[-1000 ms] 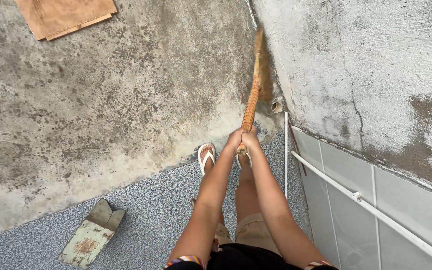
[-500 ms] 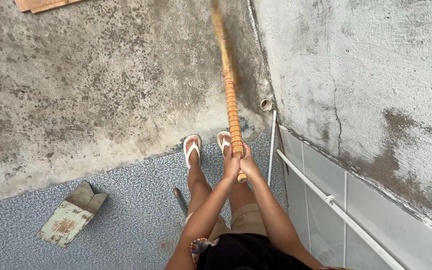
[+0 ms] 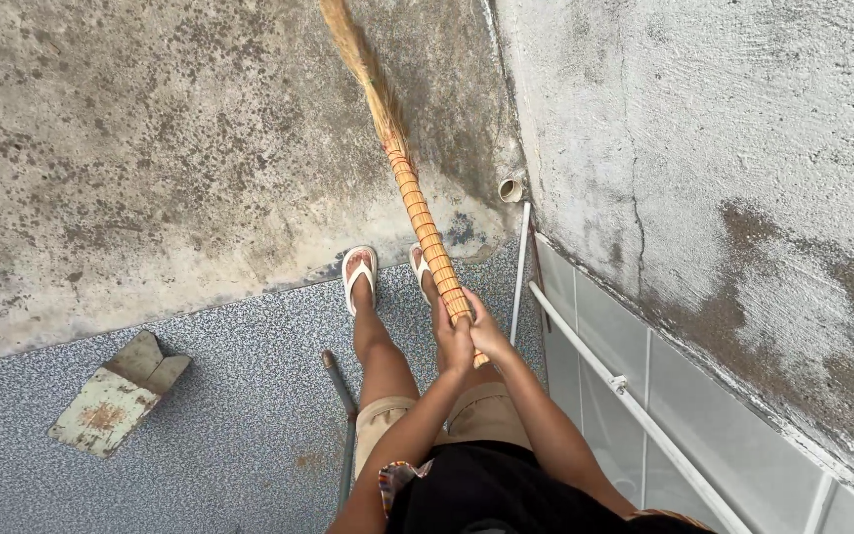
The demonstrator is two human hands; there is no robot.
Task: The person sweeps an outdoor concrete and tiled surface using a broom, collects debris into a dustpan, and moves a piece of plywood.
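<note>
I hold a long grass broom [image 3: 417, 203] with an orange wrapped handle; its bristle end reaches up and left over the stained concrete floor [image 3: 150, 148]. My left hand [image 3: 453, 338] and my right hand [image 3: 483, 331] are clasped together around the lower end of the handle, right above my legs. My feet wear white flip-flops [image 3: 359, 274] at the edge where concrete meets the blue speckled floor [image 3: 229, 415].
A rusty metal dustpan [image 3: 116, 394] lies on the speckled floor at the left, its long handle [image 3: 343, 415] lying beside my left leg. A rough grey wall [image 3: 724, 178] rises at the right, with white pipes [image 3: 635, 405], pale tiles and a small pipe opening [image 3: 511, 188] at its base.
The broom has swung from the wall corner toward the left, its bristles now out over the concrete. The view shifted; the wooden board at the top left is gone from sight.
</note>
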